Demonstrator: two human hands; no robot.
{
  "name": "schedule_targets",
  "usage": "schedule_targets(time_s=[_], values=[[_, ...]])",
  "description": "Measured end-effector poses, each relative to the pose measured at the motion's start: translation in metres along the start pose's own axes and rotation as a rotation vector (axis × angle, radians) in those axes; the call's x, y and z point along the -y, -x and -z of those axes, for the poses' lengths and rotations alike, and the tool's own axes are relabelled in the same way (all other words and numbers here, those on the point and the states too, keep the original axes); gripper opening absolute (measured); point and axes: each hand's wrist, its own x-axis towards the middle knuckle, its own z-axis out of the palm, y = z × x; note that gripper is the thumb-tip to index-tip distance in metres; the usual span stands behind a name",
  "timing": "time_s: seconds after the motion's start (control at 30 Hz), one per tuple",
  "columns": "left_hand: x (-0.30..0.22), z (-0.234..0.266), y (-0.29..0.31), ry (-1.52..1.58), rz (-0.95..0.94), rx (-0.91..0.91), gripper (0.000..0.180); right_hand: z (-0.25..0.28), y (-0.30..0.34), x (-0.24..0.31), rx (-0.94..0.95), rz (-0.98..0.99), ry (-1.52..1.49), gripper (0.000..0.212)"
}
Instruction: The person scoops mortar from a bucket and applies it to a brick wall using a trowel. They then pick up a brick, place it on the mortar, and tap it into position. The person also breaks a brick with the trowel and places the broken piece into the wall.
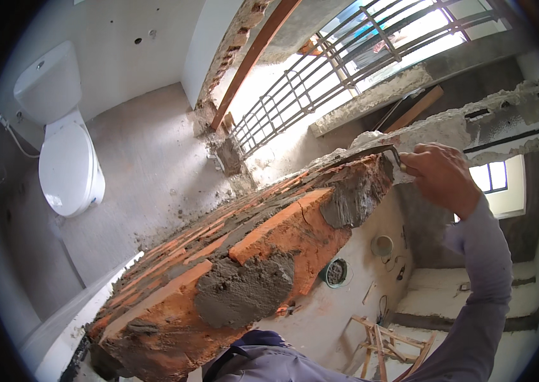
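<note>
My right hand (446, 177) is closed round the handle of a trowel (371, 152) at the far end of a brick wall (183, 299). The thin blade, seen nearly edge-on, lies along the wall's left upper edge. Just below it, grey mortar (357, 194) with smeared streaks coats the end brick. A thicker, rough patch of mortar (244, 288) sits on the bricks nearer me. Orange brick faces show between the patches, and mortar joints run down the wall's left side. My left hand is out of sight.
A white toilet (69, 162) stands left of the wall. Metal window bars (339, 60) and a slanting wooden post (250, 67) are beyond. Down on the right-hand floor are a bucket of grey material (335, 272), another round container (381, 246) and a wooden trestle (387, 347).
</note>
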Motion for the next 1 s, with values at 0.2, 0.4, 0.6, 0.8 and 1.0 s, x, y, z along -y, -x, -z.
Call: schedule_targets(time_s=[0.2,0.4,0.6,0.8,1.0], values=[[0.0,-0.017,0.004,0.011,0.017,-0.011,0.029,-0.028,-0.006,0.014,-0.003,0.011,0.248,0.02],[0.002,-0.034,0.005,0.019,0.011,-0.027,0.032,-0.008,-0.01,0.035,-0.044,0.31,0.227,0.028],[0.013,-0.034,0.002,-0.085,-0.076,-0.058,0.034,0.005,0.016,0.05,-0.123,0.397,0.126,0.031],[-0.03,-0.045,-0.015,-0.053,-0.258,-0.076,0.035,0.034,0.065,0.075,-0.19,0.292,-0.033,0.042],[-0.036,-0.076,-0.005,0.077,-0.477,-0.203,0.038,-0.012,0.154,0.039,-0.45,0.097,-0.044,0.052]])
